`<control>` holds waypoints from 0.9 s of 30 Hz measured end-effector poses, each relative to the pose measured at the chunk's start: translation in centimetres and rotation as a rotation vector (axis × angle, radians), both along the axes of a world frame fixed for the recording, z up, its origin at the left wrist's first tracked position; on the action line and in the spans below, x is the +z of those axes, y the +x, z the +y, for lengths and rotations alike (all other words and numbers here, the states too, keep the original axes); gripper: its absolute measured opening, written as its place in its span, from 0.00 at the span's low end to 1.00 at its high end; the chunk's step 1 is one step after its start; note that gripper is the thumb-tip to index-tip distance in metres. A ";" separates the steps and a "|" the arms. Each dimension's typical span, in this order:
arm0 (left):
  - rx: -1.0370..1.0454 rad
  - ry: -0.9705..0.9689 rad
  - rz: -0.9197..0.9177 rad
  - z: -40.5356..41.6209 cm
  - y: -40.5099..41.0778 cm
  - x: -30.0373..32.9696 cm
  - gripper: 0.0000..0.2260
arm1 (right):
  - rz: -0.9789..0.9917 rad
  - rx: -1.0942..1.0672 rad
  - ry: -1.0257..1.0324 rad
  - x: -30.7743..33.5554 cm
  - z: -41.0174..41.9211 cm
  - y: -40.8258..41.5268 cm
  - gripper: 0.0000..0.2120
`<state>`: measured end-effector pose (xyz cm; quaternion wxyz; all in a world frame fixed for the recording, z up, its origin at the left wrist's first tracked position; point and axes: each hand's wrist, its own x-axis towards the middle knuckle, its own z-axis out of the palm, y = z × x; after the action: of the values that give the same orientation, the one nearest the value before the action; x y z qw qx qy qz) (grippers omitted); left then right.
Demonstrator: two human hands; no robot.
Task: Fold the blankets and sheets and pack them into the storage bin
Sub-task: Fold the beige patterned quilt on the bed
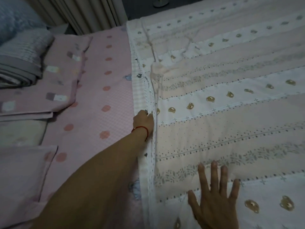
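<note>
Head view: left hand (143, 117) is pinching the quilt (231, 113) edge; right hand (214, 195) is pressing flat, fingers spread, on it.

The left arm (99, 176) is bare and stretched out long, running from the lower left corner up toward the centre, elbow nearly straight. A thin red string bracelet (141, 128) circles its wrist. The left hand (143, 119) is seen from the back, knuckles up, its fingers (149, 115) curled down and inward at the tips, pinching a fold of fabric edge just under them. The right hand (214, 200) enters from the bottom edge, palm down and flat, with all four fingers (214, 169) straight and spread, and the thumb (192, 199) splayed out to the left.
</note>
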<state>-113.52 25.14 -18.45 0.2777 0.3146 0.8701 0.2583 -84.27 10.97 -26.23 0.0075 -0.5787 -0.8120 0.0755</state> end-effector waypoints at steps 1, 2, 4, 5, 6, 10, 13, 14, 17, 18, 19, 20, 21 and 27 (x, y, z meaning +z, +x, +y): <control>0.011 -0.021 -0.020 1.0 -0.3 -0.3 0.16 | -0.016 -0.010 0.019 -0.2 0.0 0.3 0.40; 0.008 -0.045 -0.036 2.1 -0.9 -0.6 0.18 | -0.034 -0.025 0.041 -0.4 0.0 0.2 0.40; 0.018 -0.051 -0.078 3.3 -2.4 -0.6 0.15 | -0.054 -0.045 0.055 -0.5 0.1 -0.2 0.40; 0.038 -0.045 -0.094 3.3 -3.1 -0.4 0.12 | -0.071 -0.047 0.024 -0.3 0.1 -0.2 0.40; 0.072 -0.043 -0.103 3.0 -4.3 -0.2 0.11 | -0.085 -0.045 0.004 0.0 0.0 -0.4 0.41; 0.103 -0.094 -0.146 0.8 -8.5 -1.0 0.13 | -0.001 -0.114 -0.038 4.5 1.1 -3.3 0.37; 0.053 -0.093 -0.216 0.6 -9.2 -2.7 0.15 | 0.140 -0.053 -0.025 7.4 6.5 -10.1 0.31; 0.051 -0.088 -0.209 0.7 -9.0 -3.2 0.16 | 0.175 -0.019 -0.028 7.1 8.5 -12.4 0.32; 0.016 -0.096 -0.200 1.2 -8.8 -3.9 0.16 | 0.119 0.013 -0.050 3.2 11.7 -17.3 0.32; 0.001 -0.112 -0.217 1.6 -9.0 -4.0 0.14 | 0.074 0.003 -0.031 1.8 11.8 -17.7 0.33; -0.007 -0.134 -0.232 2.1 -9.3 -3.9 0.11 | 0.047 -0.007 0.013 0.8 11.7 -17.8 0.33; -0.014 -0.147 -0.236 2.6 -9.6 -3.6 0.09 | 0.039 -0.013 0.044 0.3 11.5 -17.6 0.34; -0.017 -0.146 -0.215 3.0 -9.8 -3.2 0.08 | 0.026 -0.014 0.054 0.2 11.0 -17.3 0.34; -0.092 0.071 0.059 11.4 -12.8 0.1 0.13 | 0.012 -0.030 0.106 -0.3 11.5 -18.0 0.37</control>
<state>-126.33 36.50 -18.35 0.2524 0.3714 0.8528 0.2667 -102.25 22.51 -26.58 0.0439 -0.5890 -0.8062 0.0356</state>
